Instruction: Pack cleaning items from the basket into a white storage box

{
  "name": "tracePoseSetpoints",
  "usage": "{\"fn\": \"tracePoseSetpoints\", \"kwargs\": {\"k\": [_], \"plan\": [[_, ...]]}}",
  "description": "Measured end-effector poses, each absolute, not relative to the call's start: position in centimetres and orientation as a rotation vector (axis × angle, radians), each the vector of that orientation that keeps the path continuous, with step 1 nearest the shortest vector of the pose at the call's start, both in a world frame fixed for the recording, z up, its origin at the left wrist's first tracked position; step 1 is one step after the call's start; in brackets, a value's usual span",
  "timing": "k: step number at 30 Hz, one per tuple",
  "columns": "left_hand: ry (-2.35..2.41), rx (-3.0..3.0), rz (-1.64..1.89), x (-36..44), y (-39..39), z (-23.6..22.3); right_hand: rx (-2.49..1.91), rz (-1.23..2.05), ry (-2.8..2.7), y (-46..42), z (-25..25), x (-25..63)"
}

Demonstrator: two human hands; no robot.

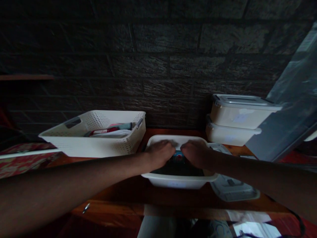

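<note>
A white plastic bin (177, 180) stands open on the wooden table, with a dark item with a blue and red patch (178, 158) lying inside. My left hand (160, 153) reaches into it from the left, its fingers curled closed at the dark item. From the other side my right hand (195, 153) is closed in the same way, close to the left one, with the patch showing between them. Both sets of fingertips are partly hidden and a little blurred. The kind of item is too dark to tell.
On the left sits a white perforated basket (96, 147) holding a few packets. Two lidded white boxes (240, 117) are stacked at the back right. A clear lid (235, 190) lies beside the bin. A dark block wall (153, 66) rises behind the wooden table (119, 193).
</note>
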State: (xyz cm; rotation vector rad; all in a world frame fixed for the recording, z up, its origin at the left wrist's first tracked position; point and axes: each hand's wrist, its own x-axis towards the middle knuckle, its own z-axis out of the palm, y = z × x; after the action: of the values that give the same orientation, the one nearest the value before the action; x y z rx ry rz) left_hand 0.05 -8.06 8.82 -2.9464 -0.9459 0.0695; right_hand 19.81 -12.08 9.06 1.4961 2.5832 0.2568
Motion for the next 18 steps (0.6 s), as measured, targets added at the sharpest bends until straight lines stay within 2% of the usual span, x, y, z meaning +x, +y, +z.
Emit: {"fn": "tracePoseSetpoints", "kwargs": {"k": [18], "plan": [[-0.956, -2.933, 0.055, 0.38, -8.33, 9.47, 1.526, 0.212, 2.561, -11.97, 9.19, 20.04]]}}
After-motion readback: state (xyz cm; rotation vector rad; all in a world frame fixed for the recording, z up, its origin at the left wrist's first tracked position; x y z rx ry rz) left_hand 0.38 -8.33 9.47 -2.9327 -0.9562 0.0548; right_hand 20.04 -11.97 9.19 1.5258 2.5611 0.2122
